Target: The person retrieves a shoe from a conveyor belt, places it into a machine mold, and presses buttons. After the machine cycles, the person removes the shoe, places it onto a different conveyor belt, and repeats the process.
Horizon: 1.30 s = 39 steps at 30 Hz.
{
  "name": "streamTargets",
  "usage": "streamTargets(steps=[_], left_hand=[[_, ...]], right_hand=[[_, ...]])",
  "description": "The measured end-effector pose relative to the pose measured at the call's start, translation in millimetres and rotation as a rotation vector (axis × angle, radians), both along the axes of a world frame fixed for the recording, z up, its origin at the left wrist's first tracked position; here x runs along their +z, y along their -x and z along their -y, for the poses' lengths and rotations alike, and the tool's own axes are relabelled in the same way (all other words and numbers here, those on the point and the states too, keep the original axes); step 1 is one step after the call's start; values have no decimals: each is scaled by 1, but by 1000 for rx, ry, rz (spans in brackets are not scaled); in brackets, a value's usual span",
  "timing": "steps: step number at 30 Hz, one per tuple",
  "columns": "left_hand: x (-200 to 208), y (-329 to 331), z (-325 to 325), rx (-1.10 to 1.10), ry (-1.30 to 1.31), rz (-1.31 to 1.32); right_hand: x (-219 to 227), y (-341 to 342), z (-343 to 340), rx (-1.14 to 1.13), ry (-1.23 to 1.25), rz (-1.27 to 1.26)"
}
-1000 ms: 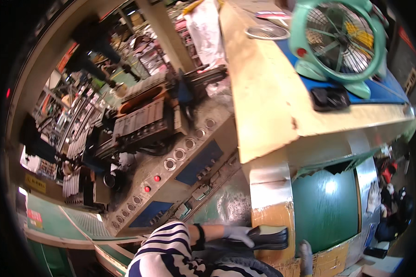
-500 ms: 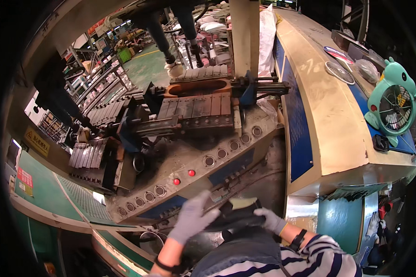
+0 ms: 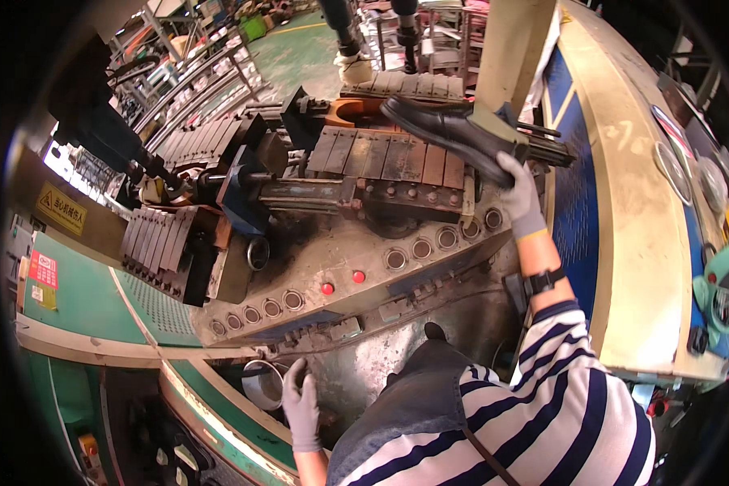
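In my gloved right hand (image 3: pixel 522 194) is a black shoe (image 3: pixel 454 136), gripped at its heel end. Its toe points left, and a pale yellow-green last (image 3: pixel 498 127) shows in its opening. The shoe hangs above the right-hand pressing station, over the row of metal plates (image 3: pixel 385 158) and partly in front of an orange-brown oval mould (image 3: pixel 352 112). Whether it touches the mould cannot be seen. My gloved left hand (image 3: pixel 301 405) is low down, open, fingers apart, holding nothing. Beside it is a round metal container (image 3: pixel 263 384).
A second station with metal plates (image 3: pixel 160 239) stands to the left. Red buttons (image 3: pixel 358 276) and round gauges line the machine's front panel. A cream and blue cabinet (image 3: pixel 624 202) rises on the right, with a green fan (image 3: pixel 725 287) on it. Green casing (image 3: pixel 89 283) borders the left.
My right hand has carried the shoe from in front of my body up and forward over the machine. My left hand has dropped lower and back. The view has shifted.
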<state>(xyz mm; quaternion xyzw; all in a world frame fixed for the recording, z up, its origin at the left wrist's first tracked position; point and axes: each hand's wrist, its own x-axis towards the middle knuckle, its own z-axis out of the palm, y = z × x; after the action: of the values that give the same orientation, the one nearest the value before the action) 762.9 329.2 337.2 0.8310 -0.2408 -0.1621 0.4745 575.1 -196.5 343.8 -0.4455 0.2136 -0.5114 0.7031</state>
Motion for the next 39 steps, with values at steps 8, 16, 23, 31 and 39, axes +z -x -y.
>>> streamTargets(steps=[8, 16, 23, 31, 39], left_hand=[[-7, 26, 67, 34, -135, 17], [-45, 43, 43, 177, -291, -59], [-87, 56, 33, 270, -314, -133], [-152, 74, 10, 413, -264, -365], [-178, 43, 23, 251, -353, -344]], right_hand=[[3, -113, 136, 24, 201, -262], [-38, -205, 184, 127, 22, -228], [-53, -210, 241, 370, 457, -675], [-38, -215, 242, 407, 435, -752], [-48, -206, 247, 393, 623, -1102]])
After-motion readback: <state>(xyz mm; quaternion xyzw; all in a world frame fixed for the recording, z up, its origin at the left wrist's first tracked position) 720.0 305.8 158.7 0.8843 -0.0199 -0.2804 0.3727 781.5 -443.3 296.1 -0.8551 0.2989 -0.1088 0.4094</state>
